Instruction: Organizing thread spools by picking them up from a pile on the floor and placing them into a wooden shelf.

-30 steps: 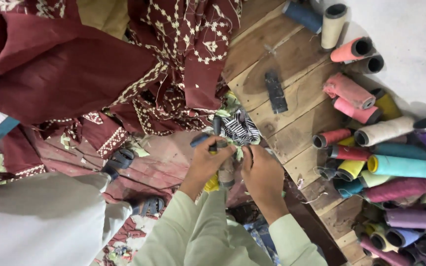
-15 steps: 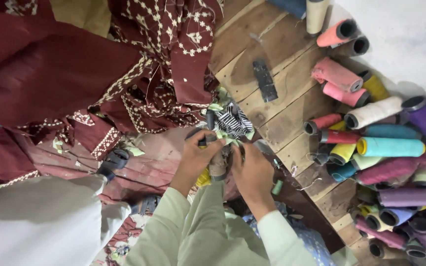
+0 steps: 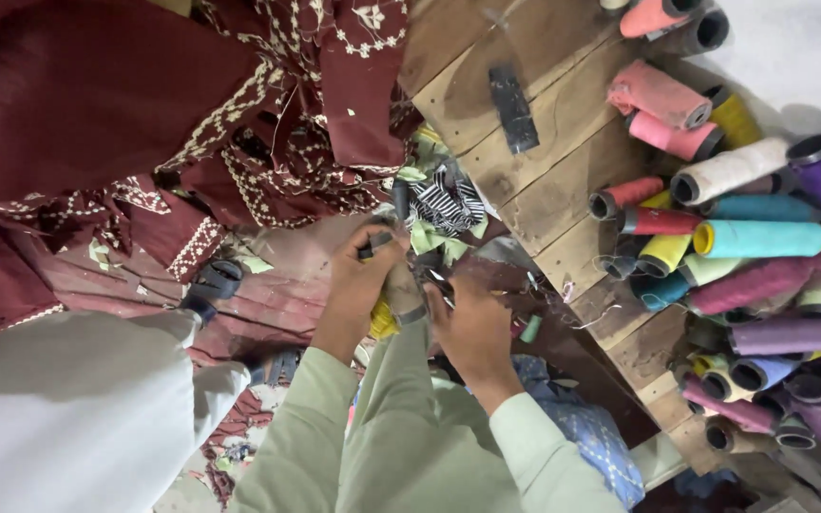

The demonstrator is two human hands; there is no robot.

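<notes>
My left hand (image 3: 361, 285) and my right hand (image 3: 467, 328) meet at the middle of the view, both in pale green sleeves. Between them they pinch the end of a pale green cloth (image 3: 393, 408) that runs down between my forearms. A small dark object (image 3: 373, 245) sticks out from my left fingers. My right fingers close on a small metal clipper (image 3: 437, 279); its shape is hard to make out. Just above the hands lies a black-and-white striped scrap (image 3: 448, 201) among green snippets.
Maroon embroidered fabric (image 3: 144, 104) covers the upper left. A wooden plank bench (image 3: 563, 199) carries a flat black piece (image 3: 512, 106) and several coloured thread cones (image 3: 753, 237) at the right. White cloth (image 3: 59, 408) lies lower left, blue patterned cloth (image 3: 591, 437) lower right.
My hands have drawn closer together over the cloth and sit slightly lower in view. The camera has shifted, so the thread cones and bench slid up and left.
</notes>
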